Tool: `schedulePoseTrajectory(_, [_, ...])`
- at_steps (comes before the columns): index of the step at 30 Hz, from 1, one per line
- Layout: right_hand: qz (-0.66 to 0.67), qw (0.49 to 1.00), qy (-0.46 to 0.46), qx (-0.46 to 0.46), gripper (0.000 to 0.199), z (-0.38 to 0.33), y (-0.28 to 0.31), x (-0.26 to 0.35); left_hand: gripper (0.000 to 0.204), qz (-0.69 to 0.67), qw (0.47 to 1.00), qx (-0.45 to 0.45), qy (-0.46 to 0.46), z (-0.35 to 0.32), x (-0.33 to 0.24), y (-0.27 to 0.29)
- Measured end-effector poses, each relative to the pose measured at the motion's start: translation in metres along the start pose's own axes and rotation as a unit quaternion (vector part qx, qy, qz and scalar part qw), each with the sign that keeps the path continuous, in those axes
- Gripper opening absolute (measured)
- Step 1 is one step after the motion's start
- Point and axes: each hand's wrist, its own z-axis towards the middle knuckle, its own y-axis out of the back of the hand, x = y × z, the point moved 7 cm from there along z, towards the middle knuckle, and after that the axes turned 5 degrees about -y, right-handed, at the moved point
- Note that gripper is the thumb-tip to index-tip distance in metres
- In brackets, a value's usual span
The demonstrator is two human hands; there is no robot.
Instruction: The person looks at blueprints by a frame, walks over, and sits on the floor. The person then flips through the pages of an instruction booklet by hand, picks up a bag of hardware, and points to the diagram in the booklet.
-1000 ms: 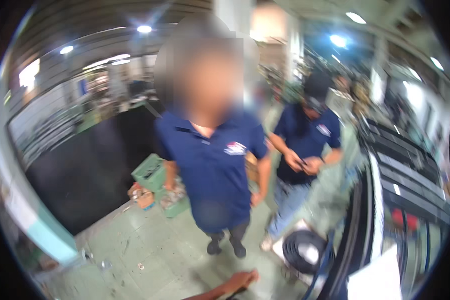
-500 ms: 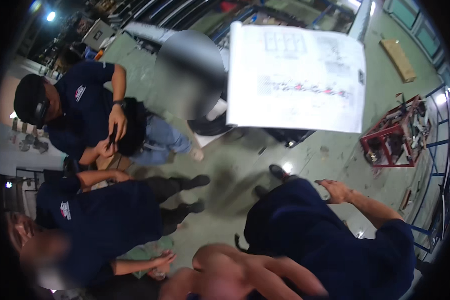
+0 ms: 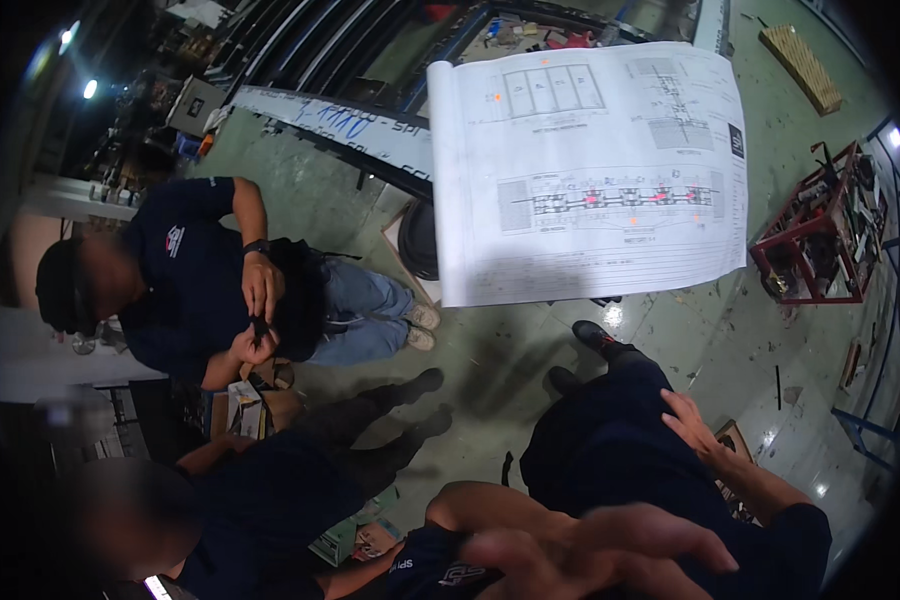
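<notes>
Since half a second ago the head view is tilting a little further down: the large drawing sheet (image 3: 590,165) is sitting more to the right and filling more of the top, and a blurred hand is now coming in along the lower edge.

In the head view, that blurred right hand (image 3: 595,550) is spreading its fingers wide and gripping nothing; whether it is touching anything cannot be told. The left hand is not showing. Just beyond the right hand, a person in dark blue clothes (image 3: 620,450) is bending forward, with a hand (image 3: 692,425) resting on the hip. Far above the right hand, the drawing sheet is lying flat over dark metal frames (image 3: 370,60). Up and to the left of it, another person (image 3: 190,280) is handling a small dark item (image 3: 258,325) with both hands. To the upper right, a red cart (image 3: 815,235) is standing on the green floor (image 3: 490,350).
</notes>
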Motion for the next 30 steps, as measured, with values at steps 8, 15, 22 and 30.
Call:
schedulePoseTrajectory(8, [0.075, 0.994, 0.047, 0.058, 0.058, 0.033, 0.016, 0.005, 0.063, 0.129, 0.969, 0.204, 0.059, 0.028, -0.004, 0.013])
schedulePoseTrajectory(15, [0.045, 0.991, 0.121, 0.015, 0.044, 0.029, 0.012, -0.012, 0.05, 0.639, 0.703, 0.127, 0.285, -0.023, -0.084, 0.127])
schedulePoseTrajectory(22, [0.025, 0.987, 0.156, -0.006, 0.04, 0.045, 0.024, -0.017, 0.029, 0.571, 0.708, 0.254, 0.329, -0.048, -0.097, 0.088])
schedulePoseTrajectory(30, [0.026, 0.978, 0.205, 0.015, 0.035, 0.062, 0.024, -0.021, 0.046, 0.727, 0.597, 0.218, 0.261, -0.035, -0.084, 0.106])
